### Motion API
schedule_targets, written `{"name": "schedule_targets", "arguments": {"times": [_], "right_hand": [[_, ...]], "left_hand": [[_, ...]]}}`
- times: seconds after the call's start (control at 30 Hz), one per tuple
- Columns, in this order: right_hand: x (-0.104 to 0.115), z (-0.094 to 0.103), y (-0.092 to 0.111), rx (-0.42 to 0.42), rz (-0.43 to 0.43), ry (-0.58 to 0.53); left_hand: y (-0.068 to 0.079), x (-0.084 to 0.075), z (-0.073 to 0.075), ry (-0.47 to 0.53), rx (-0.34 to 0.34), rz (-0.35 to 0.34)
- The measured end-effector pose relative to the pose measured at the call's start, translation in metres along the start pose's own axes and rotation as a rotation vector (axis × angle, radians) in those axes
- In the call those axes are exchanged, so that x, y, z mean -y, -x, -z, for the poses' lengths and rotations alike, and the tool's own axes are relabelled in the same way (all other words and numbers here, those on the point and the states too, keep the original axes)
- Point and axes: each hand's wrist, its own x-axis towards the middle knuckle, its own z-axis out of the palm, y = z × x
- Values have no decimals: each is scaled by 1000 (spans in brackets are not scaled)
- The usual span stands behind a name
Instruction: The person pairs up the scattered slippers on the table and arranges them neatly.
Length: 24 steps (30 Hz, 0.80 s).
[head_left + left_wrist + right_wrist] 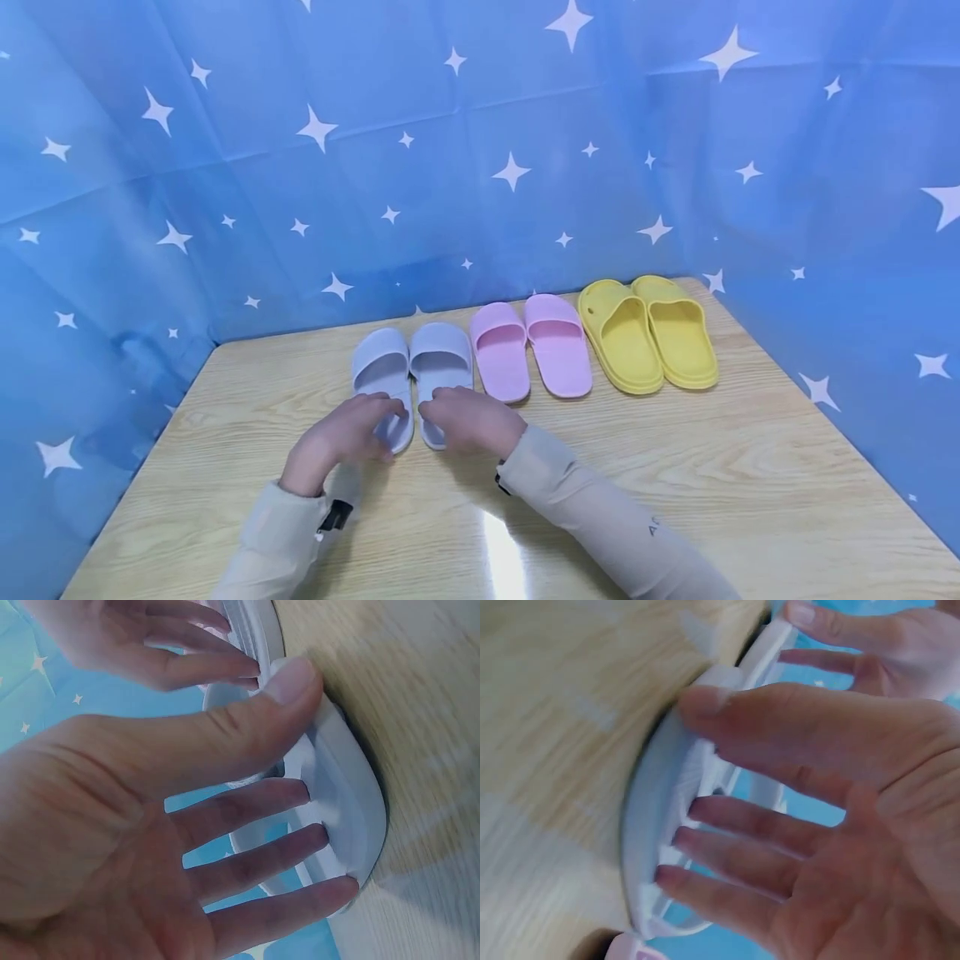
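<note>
Two pale grey-lavender slippers lie side by side on the wooden table, toes toward the back. My left hand (348,432) is over the heel of the left grey slipper (379,346), fingers spread and fairly straight. Its thumb and fingertips are right at the heel edge (360,787) in the left wrist view. Over the heel of the right grey slipper (441,338) is my right hand (474,419). The right wrist view shows its thumb at the heel rim (643,825) and its other fingers extended over the footbed. Parts of both heels are hidden under the hands.
A pair of pink slippers (558,358) stands just right of the grey pair, with yellow slippers (682,346) beyond them. Behind the table (247,417) hangs a blue curtain (450,167) with white stars, which also runs along both sides.
</note>
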Motion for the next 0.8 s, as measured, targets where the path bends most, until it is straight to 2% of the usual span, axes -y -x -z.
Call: {"name": "schedule_targets", "arguments": {"times": [0.13,0.4,0.6,0.8], "right_hand": [[1,0,-1,35,-31,1],[-4,-2,0,-14,34,0],[-5,-1,-1,-14,53,13],[-6,-2,-2,-12,34,8]], "left_hand": [[-1,-1,-4,-3,-1,7],[4,-4,-4,-17,-22,20],[5,-4,-4,-2,-16,33],[4,-1,-7,-2,-35,3]]}}
